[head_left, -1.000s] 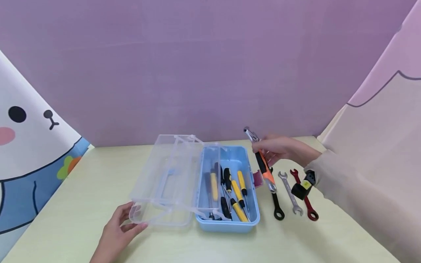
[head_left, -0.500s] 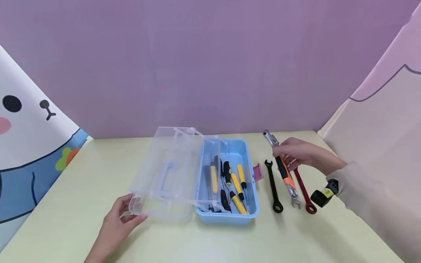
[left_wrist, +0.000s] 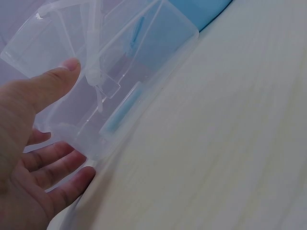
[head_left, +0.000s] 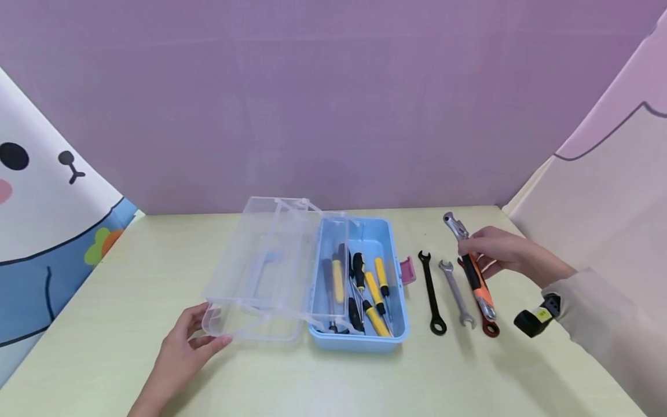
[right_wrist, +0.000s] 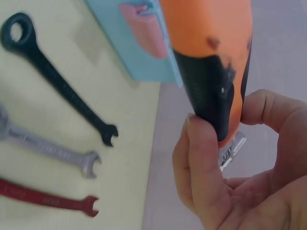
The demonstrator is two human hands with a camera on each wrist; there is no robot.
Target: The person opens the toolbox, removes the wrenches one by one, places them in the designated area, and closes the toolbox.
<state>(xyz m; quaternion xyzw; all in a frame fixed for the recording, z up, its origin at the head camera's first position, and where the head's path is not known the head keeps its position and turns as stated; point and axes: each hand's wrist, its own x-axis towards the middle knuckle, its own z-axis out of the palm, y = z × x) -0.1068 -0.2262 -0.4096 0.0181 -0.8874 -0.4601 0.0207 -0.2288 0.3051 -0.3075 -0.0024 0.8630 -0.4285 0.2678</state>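
My right hand (head_left: 492,252) pinches an adjustable wrench (head_left: 476,278) with a chrome head and an orange and black handle. It is held tilted over a red wrench (head_left: 490,327), hiding most of it in the head view. A silver wrench (head_left: 457,294) and a black wrench (head_left: 432,292) lie to its left. My left hand (head_left: 179,350) holds the near left corner of a clear lid (left_wrist: 158,48) between thumb and fingers. The lid is swung to the left of a blue toolbox (head_left: 356,343). Inside the box lie several screwdrivers (head_left: 376,318) with yellow and black handles.
A pink latch (head_left: 407,270) sticks out from the toolbox's right side. All of it stands on a pale table (head_left: 292,382). A purple backdrop (head_left: 333,104) rises behind the table, with printed cloth (head_left: 41,202) at the left.
My right hand has carried the adjustable wrench rightward, past the black and silver wrenches, to above the red wrench. The left hand stays at the lid's corner. The head view has shifted slightly.
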